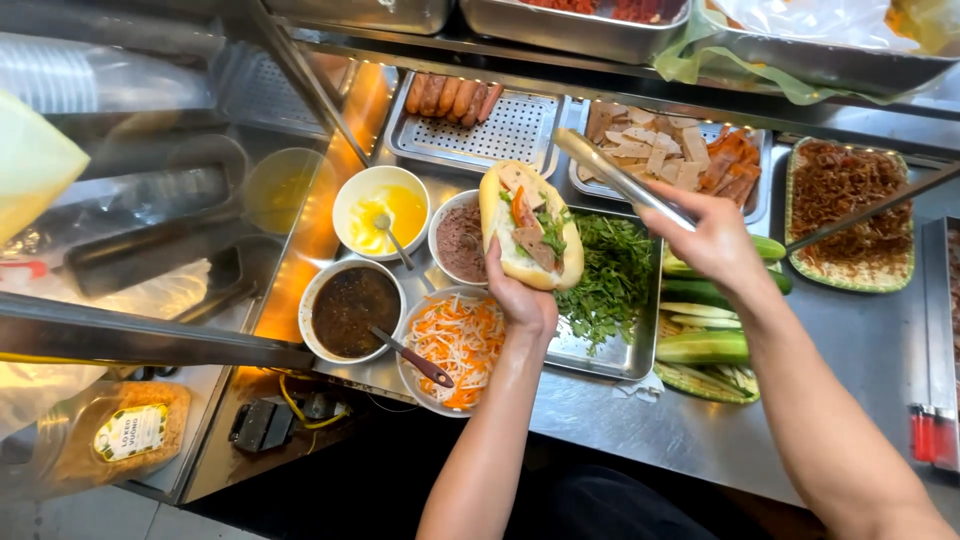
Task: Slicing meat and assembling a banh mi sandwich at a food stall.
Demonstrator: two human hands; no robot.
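Observation:
My left hand (522, 296) grips an open baguette sandwich (530, 222) from below; it is filled with meat slices, herbs and a strip of carrot. My right hand (712, 237) holds metal tongs (622, 181) whose tips point up-left toward a tray of sliced cold cuts (652, 150). The sandwich hovers over a bowl of brown pâté (458, 242) and a tray of green herbs (612, 282).
A bowl of yellow sauce (381, 213), a bowl of dark sauce (350, 308) and a bowl of pickled carrot and radish (455, 342) sit at left. Sausages (452, 96) lie on a perforated tray. Cucumbers (706, 324) and a tray of shredded meat (848, 212) are at right.

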